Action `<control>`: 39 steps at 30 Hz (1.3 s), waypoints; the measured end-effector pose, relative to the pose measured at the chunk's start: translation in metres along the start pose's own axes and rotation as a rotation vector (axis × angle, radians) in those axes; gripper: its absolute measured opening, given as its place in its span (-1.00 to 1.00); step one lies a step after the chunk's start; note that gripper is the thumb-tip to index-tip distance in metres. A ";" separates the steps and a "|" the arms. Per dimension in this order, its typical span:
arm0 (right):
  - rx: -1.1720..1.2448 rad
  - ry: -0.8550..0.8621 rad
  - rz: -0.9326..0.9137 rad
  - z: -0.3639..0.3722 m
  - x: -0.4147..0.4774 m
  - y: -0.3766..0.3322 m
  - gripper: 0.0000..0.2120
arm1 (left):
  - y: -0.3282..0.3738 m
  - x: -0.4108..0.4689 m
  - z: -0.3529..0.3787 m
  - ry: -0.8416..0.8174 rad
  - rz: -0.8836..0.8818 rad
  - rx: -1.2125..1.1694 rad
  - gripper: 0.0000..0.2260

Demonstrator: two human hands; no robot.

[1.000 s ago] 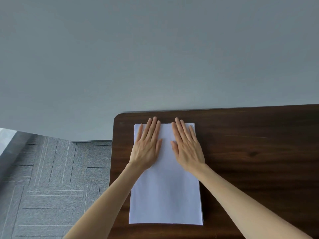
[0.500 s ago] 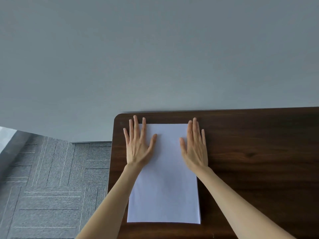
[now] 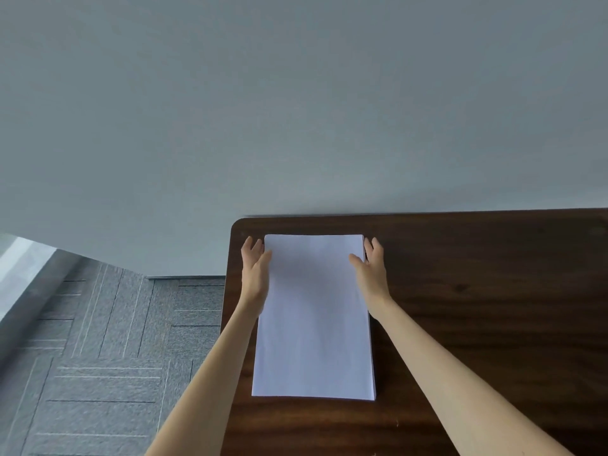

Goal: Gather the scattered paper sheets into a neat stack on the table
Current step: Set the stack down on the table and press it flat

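Note:
A white paper stack (image 3: 314, 324) lies squared on the dark wooden table (image 3: 477, 307), near its far left corner. My left hand (image 3: 255, 268) stands on edge against the stack's left side near the far corner, fingers straight. On the opposite side my right hand (image 3: 371, 268) presses the right edge the same way. Both thumbs rest on the top sheet. The stack's edges look even.
A grey wall rises right behind the table's far edge. Grey patterned carpet (image 3: 98, 357) covers the floor to the left of the table's left edge. Bare wood stretches to the right of the stack.
Both hands slid apart from lying flat on the top sheet and now stand on edge against the stack's left and right sides. The stack has stayed in place.

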State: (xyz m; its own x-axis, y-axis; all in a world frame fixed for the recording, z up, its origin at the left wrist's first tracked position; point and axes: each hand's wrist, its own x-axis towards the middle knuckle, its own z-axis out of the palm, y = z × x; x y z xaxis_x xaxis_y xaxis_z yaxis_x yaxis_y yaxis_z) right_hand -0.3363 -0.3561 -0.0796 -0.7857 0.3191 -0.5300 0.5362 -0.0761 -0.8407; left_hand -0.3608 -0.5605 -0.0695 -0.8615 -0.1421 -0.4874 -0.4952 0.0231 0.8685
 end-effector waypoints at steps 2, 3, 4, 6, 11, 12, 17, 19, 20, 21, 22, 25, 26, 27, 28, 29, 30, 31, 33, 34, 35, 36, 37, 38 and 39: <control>-0.048 -0.013 -0.008 0.001 -0.001 0.001 -0.30 | -0.001 0.000 0.001 -0.031 0.005 0.041 -0.45; -0.080 -0.020 -0.015 0.002 -0.001 0.003 -0.29 | -0.002 0.001 0.001 -0.044 0.010 0.070 -0.44; -0.107 -0.031 -0.021 0.001 -0.001 0.004 -0.28 | -0.004 0.002 0.001 -0.055 0.015 0.103 -0.43; -0.133 -0.059 -0.014 -0.001 0.000 0.003 -0.26 | -0.004 0.003 0.000 -0.084 0.021 0.148 -0.42; -0.009 -0.109 0.043 -0.014 -0.012 -0.004 -0.24 | -0.002 -0.009 -0.006 -0.131 0.017 0.081 -0.41; -0.008 -0.104 0.047 -0.017 -0.018 -0.001 -0.26 | -0.004 -0.015 -0.008 -0.123 0.012 0.068 -0.41; -0.037 -0.119 0.043 -0.031 -0.057 0.023 -0.29 | -0.023 -0.054 -0.022 -0.078 0.000 0.049 -0.45; -0.061 -0.124 0.045 -0.034 -0.072 0.032 -0.31 | -0.034 -0.068 -0.029 -0.066 -0.003 0.055 -0.47; -0.083 -0.123 0.046 -0.035 -0.079 0.037 -0.32 | -0.040 -0.076 -0.033 -0.059 -0.007 0.060 -0.48; -0.104 -0.121 0.049 -0.037 -0.088 0.044 -0.33 | -0.045 -0.085 -0.037 -0.054 -0.012 0.069 -0.48; -0.117 -0.117 0.051 -0.038 -0.095 0.050 -0.34 | -0.051 -0.092 -0.041 -0.049 -0.015 0.080 -0.49; -0.125 -0.101 0.060 -0.042 -0.119 0.068 -0.35 | -0.068 -0.118 -0.049 -0.031 -0.025 0.089 -0.55; -0.127 -0.094 0.063 -0.043 -0.125 0.075 -0.35 | -0.073 -0.125 -0.051 -0.022 -0.028 0.092 -0.56; -0.131 -0.091 0.063 -0.044 -0.132 0.080 -0.35 | -0.079 -0.130 -0.054 -0.017 -0.028 0.093 -0.57; -0.134 -0.091 0.061 -0.044 -0.137 0.084 -0.35 | -0.083 -0.135 -0.057 -0.014 -0.031 0.090 -0.57; -0.134 -0.094 0.057 -0.044 -0.143 0.087 -0.35 | -0.087 -0.140 -0.059 -0.016 -0.033 0.078 -0.58; -0.135 -0.101 0.055 -0.042 -0.145 0.089 -0.34 | -0.089 -0.142 -0.060 -0.020 -0.038 0.068 -0.58; -0.140 -0.113 0.052 -0.041 -0.148 0.089 -0.33 | -0.091 -0.144 -0.060 -0.028 -0.037 0.065 -0.57; -0.167 -0.133 0.043 -0.038 -0.150 0.089 -0.30 | -0.092 -0.147 -0.058 -0.044 -0.014 0.087 -0.56; -0.197 -0.129 0.030 -0.036 -0.150 0.089 -0.30 | -0.094 -0.148 -0.056 -0.044 0.014 0.120 -0.55; -0.260 -0.113 -0.003 -0.036 -0.150 0.089 -0.30 | -0.096 -0.149 -0.053 -0.039 0.057 0.191 -0.53; -0.377 -0.090 -0.063 -0.036 -0.150 0.091 -0.31 | -0.098 -0.149 -0.051 -0.015 0.120 0.330 -0.51; -0.552 -0.075 -0.145 -0.036 -0.150 0.094 -0.33 | -0.101 -0.149 -0.049 0.019 0.217 0.535 -0.49; -0.747 -0.072 -0.244 -0.037 -0.151 0.098 -0.34 | -0.106 -0.149 -0.046 0.044 0.348 0.781 -0.48; -0.916 -0.077 -0.348 -0.036 -0.152 0.102 -0.36 | -0.109 -0.150 -0.043 0.036 0.471 1.011 -0.47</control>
State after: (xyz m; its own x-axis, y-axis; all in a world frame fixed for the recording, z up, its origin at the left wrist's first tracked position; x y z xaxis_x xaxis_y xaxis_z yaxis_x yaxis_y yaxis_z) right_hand -0.1510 -0.3786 -0.0808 -0.9455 0.1199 -0.3028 0.2776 0.7829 -0.5568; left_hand -0.1732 -0.5843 -0.0873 -0.9916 0.0650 -0.1116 0.0028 0.8746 0.4848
